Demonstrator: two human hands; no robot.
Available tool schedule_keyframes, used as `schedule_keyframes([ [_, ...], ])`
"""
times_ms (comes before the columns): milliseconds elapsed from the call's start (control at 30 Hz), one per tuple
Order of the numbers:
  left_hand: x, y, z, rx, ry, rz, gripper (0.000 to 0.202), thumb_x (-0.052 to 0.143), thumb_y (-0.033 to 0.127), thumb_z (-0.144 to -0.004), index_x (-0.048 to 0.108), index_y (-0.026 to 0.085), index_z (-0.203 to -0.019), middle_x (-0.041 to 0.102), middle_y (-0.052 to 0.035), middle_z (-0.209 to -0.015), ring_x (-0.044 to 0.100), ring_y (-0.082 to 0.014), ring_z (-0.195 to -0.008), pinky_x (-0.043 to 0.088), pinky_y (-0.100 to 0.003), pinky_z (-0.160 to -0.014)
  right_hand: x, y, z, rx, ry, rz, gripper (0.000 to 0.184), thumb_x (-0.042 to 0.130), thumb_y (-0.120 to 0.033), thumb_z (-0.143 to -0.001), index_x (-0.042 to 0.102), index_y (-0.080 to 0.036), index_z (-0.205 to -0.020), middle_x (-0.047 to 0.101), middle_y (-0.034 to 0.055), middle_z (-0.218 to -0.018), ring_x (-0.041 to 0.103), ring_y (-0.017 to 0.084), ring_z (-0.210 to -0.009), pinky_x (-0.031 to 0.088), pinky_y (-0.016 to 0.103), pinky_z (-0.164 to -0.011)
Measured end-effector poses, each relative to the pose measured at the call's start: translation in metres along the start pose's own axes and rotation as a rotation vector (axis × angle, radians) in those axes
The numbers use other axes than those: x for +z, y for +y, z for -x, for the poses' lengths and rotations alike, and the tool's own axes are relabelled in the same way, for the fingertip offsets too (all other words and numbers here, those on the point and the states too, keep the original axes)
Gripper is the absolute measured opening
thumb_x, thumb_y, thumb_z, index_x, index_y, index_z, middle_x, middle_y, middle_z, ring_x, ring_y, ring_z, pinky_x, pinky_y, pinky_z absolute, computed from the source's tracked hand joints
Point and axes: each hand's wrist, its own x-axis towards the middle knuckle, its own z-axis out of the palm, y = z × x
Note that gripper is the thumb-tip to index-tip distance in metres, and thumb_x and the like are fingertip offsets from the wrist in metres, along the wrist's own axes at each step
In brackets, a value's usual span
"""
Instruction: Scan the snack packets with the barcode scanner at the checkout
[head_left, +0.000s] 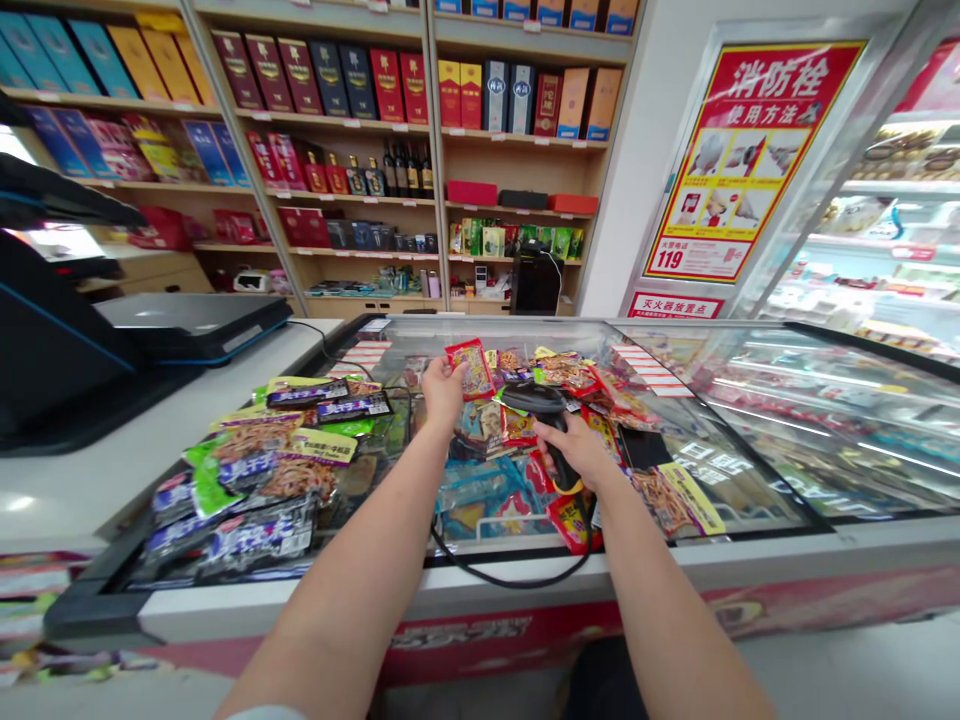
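Over a shop freezer (pixel 225 612), your left hand (pixel 444 390) holds a red packet (pixel 471 370) in a narrow pinch, just left of the black scanner (pixel 536 398) that your right hand (pixel 576 450) grips in a closed fist. Snack packets (pixel 270 465) lie heaped on the freezer's left end.

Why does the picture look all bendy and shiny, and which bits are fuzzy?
Head view: the shelf posts splay outward towards the top, probably from a wide, tilted lens; head view: white streaks of glare cross the right-hand glass lid; head view: goods in the fridge at far right look smeary, and the red packet's small print is too fuzzy to read.
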Motion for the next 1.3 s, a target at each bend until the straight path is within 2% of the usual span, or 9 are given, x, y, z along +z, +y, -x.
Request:
schedule_keyframes([
  [133,-0.0012,-0.0023,-0.0013,0.024,0.002,0.030,0.013,0.069,0.018,-0.070,0.061,0.017,-0.081,0.066,0.0010,-0.066,0.066,-0.0162,-0.066,0.054,-0.029,-0.068,-0.0006,0.0031,-0.0010,0.006,-0.031,0.064,0.036,0.079,-0.046,-0.068,0.052,-0.022,-0.070,0.053,-0.0066,-0.044,0.045,0.010,-0.034,0.039,0.022,-0.035],
  [367,-0.0014,0.0005,-0.0005,-0.001,0.010,0.037,0.012,0.068,0.018,-0.070,0.059,0.017,-0.078,0.067,0.0008,-0.066,0.066,-0.0164,-0.064,0.054,-0.029,-0.067,-0.0012,0.0028,-0.0006,0.019,-0.018,0.046,0.034,0.079,-0.044,-0.068,0.055,-0.022,-0.077,0.055,-0.0069,-0.048,0.046,0.010,-0.035,0.041,0.022,-0.036],
  [833,-0.0033,-0.0011,-0.0023,0.020,0.043,0.006,0.018,0.071,0.023,-0.065,0.059,0.016,-0.077,0.063,0.0035,-0.062,0.063,-0.0137,-0.061,0.051,-0.026,-0.064,-0.0043,0.0058,-0.0040,0.025,-0.030,0.053,0.038,0.078,-0.045,-0.068,0.049,-0.022,-0.073,0.055,-0.0055,-0.050,0.046,0.010,-0.038,0.041,0.023,-0.038],
  [1133,-0.0025,0.0007,-0.0026,0.006,0.045,-0.009,0.014,0.069,0.019,-0.067,0.056,0.017,-0.072,0.060,0.0048,-0.057,0.060,-0.0129,-0.056,0.050,-0.025,-0.060,-0.0026,0.0046,-0.0032,0.059,-0.027,0.060,0.038,0.077,-0.048,-0.067,0.051,-0.021,-0.071,0.052,-0.0066,-0.046,0.045,0.009,-0.037,0.040,0.023,-0.038],
  [1300,-0.0038,-0.0048,-0.0067,-0.003,0.044,0.003,0.015,0.069,0.018,-0.067,0.056,0.017,-0.073,0.063,0.0038,-0.061,0.061,-0.0123,-0.058,0.051,-0.026,-0.064,0.0009,0.0025,-0.0024,0.050,-0.035,0.040,0.039,0.077,-0.050,-0.067,0.052,-0.021,-0.073,0.052,-0.0062,-0.047,0.045,0.009,-0.037,0.039,0.023,-0.038],
])
